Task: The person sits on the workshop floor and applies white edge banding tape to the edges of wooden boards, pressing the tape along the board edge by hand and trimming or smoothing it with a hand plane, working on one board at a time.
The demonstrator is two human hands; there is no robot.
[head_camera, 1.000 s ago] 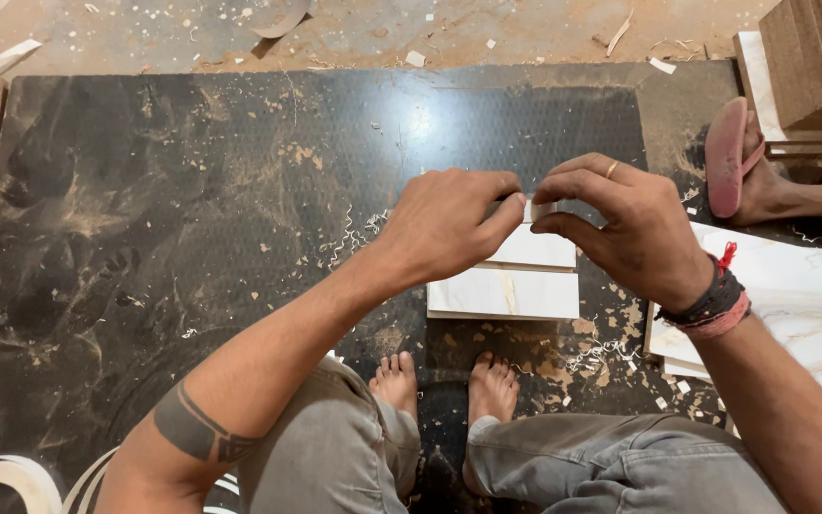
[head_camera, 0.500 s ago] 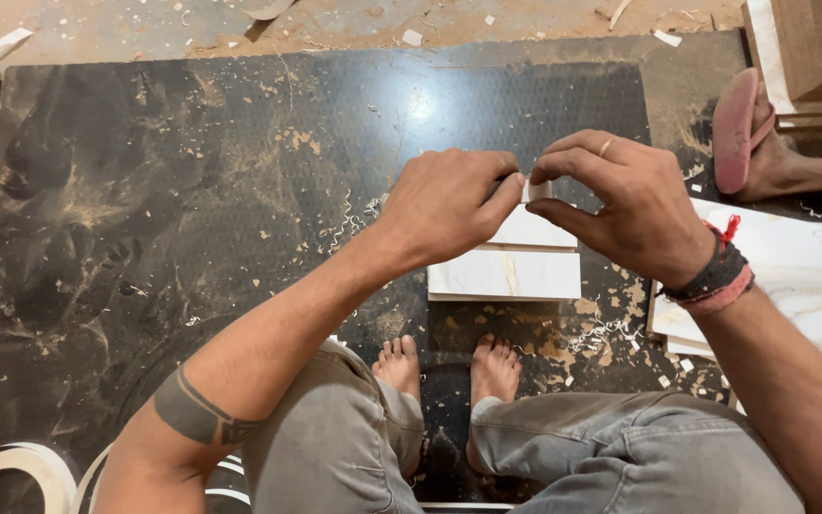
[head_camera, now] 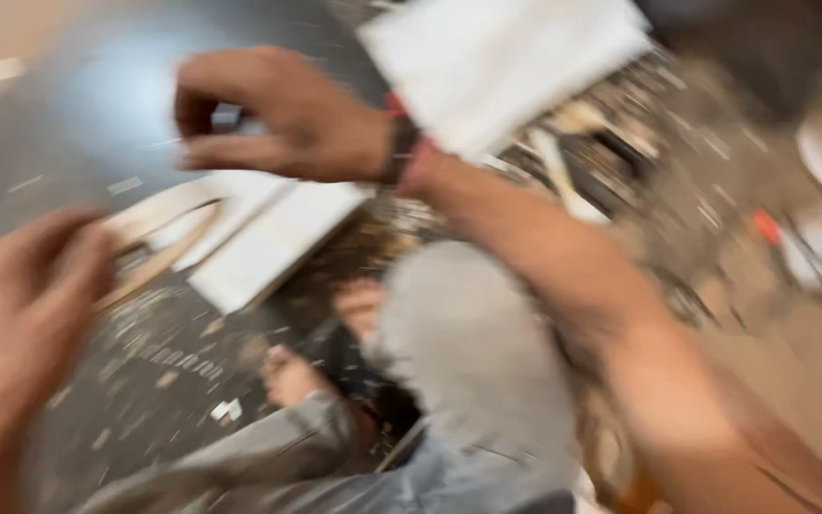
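Observation:
The picture is badly smeared by motion. My right hand [head_camera: 278,119] is raised at the upper left, its fingers pinched on a small grey piece [head_camera: 225,117]; a dark and red band circles the wrist. My left hand [head_camera: 21,295] is at the left edge, fingers curled beside a pale beige curved strip [head_camera: 159,243]. Whether it grips that strip is lost in the blur. Below the hands, white tile pieces [head_camera: 268,238] lie on a dark polished stone slab [head_camera: 78,124].
A large white slab [head_camera: 506,67] lies at the top. My bare feet [head_camera: 297,376] and grey-trousered knee [head_camera: 468,362] fill the centre. Chips and dust cover the slab; rubble, sticks and a red bit [head_camera: 765,227] litter the floor at right.
The view has swung sharply right and tilted. My hands, pinched together over the white tiles before, are now apart: the left has dropped to the lower left, the right stays raised.

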